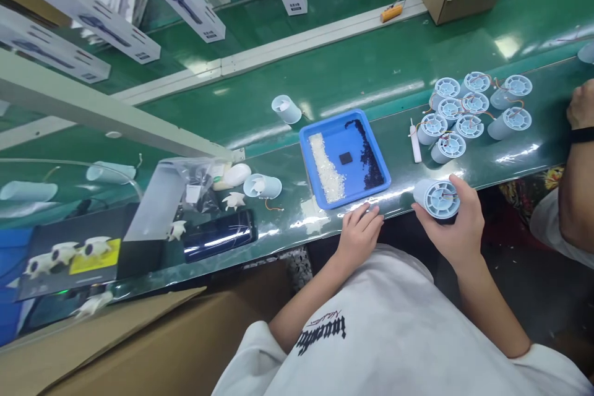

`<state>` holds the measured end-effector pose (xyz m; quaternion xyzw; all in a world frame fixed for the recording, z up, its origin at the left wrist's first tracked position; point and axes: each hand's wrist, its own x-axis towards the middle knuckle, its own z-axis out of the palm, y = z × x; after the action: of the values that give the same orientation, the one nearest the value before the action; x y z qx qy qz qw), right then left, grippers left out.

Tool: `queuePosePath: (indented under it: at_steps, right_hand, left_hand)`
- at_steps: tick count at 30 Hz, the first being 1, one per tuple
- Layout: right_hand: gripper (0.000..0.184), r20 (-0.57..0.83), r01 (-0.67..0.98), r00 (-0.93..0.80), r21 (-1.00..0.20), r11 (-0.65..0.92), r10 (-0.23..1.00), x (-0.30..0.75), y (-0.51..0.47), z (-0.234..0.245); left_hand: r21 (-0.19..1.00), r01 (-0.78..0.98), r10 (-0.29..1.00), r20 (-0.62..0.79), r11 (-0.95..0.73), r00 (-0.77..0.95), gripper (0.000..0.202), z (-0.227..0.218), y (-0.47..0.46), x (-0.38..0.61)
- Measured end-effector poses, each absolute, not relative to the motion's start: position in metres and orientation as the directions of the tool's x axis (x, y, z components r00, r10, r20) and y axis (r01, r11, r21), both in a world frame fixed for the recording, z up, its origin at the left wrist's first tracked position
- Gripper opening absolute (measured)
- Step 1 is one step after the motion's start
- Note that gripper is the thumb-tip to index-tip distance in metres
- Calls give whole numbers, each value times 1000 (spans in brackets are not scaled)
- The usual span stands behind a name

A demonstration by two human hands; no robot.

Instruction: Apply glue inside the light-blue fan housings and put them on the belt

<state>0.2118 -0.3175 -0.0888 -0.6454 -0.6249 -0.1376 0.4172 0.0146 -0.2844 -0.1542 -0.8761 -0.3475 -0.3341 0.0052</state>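
Note:
My right hand [457, 226] grips a pale blue plastic cylinder [435, 198], thumb and fingers around its sides, its spoked round end facing up toward me. My left hand [359, 233] rests at the bench edge with its fingers stretched out and nothing in them. Just beyond those fingers lies a blue tray [320, 195] with small white pieces [327, 170] on its left, small black pieces [370, 158] on its right and a black square [346, 158] between them. Several similar cylinders with orange wires stand in a group [450, 109] past my right hand.
A white pen-like tool [414, 142] stands beside the group. Left of the tray are a cylinder with a white fan inside [263, 186], a dark glossy case [219, 235] and loose white fan wheels [233, 200]. A cardboard box [464, 6] sits at the back. Another person's arm [578, 179] is at right.

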Motion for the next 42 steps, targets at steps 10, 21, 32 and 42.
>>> queuePosePath:
  at_steps: [10,21,32,42]
  right_hand:
    - [66,628,881,266,-466,81,731,213,-324,-94]
    - [73,590,862,307,-505,45,747,220,-327,-104]
    - [74,558,814,332,-577,68,760,221,-317,-114]
    - [65,342,513,456,-855,71,821,206,-308,-87]
  left_hand:
    - [127,832,778,451,-540,437,51,-150,-291,20]
    - [259,545,584,561,-797,587,19,-153,-279,5]
    - [352,310,457,797,-883,395,8,-153,-275,2]
    - [299,667,723,410,-682,556,32,-106,-177,30]
